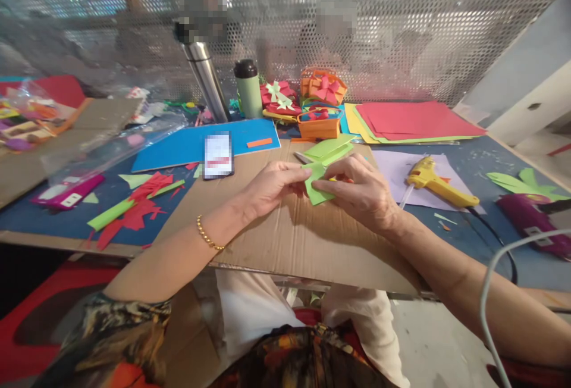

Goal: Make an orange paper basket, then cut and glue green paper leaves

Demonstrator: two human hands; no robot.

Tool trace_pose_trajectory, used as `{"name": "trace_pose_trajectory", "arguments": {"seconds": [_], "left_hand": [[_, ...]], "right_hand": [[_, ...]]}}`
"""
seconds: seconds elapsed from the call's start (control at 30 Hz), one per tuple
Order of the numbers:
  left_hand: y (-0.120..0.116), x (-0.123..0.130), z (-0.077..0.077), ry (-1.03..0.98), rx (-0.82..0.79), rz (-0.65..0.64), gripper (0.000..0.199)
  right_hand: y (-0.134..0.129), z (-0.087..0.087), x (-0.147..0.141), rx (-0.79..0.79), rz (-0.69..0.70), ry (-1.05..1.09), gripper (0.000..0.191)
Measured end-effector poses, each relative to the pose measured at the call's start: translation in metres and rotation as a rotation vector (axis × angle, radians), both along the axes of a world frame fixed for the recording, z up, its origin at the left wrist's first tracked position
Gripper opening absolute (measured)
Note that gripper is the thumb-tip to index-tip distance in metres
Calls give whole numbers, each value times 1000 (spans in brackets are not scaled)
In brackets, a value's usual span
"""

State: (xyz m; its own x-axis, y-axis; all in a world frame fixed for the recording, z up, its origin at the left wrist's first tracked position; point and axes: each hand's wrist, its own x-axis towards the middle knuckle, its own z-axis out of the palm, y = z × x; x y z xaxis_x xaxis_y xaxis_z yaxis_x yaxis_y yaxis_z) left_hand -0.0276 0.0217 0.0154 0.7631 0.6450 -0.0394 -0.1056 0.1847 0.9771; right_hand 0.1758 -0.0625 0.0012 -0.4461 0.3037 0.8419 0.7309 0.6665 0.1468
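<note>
Between my two hands is a small piece of green paper [318,188], held above a cardboard sheet [267,239]. My left hand [283,181] pinches its left edge with thumb and fingers. On the other side, my right hand [361,188] grips the paper's right part, the fingers bent around it. A bit of yellow and red shows by the right fingers; I cannot make out what it is. Just behind the hands lies folded green paper [330,147]. The tip of a metal tool, perhaps scissors [303,157], shows beside it, mostly hidden.
A yellow glue gun [439,182] rests on lilac paper [388,165] at the right. Red sheets [414,119], paper baskets [319,126], a green bottle [248,90] and a steel flask [207,78] stand behind. Red scraps [143,203] and a phone [218,155] are left. A grey cable [486,293] crosses front right.
</note>
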Motion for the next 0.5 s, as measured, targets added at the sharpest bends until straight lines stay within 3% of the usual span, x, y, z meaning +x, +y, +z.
{"name": "trace_pose_trajectory", "arguments": {"seconds": [0.33, 0.5], "left_hand": [[-1, -2, 5, 19, 2, -66, 44], [-7, -1, 11, -17, 89, 0, 45]], "right_hand": [[0, 3, 0, 17, -13, -59, 14], [-3, 3, 0, -63, 20, 17, 21]]}}
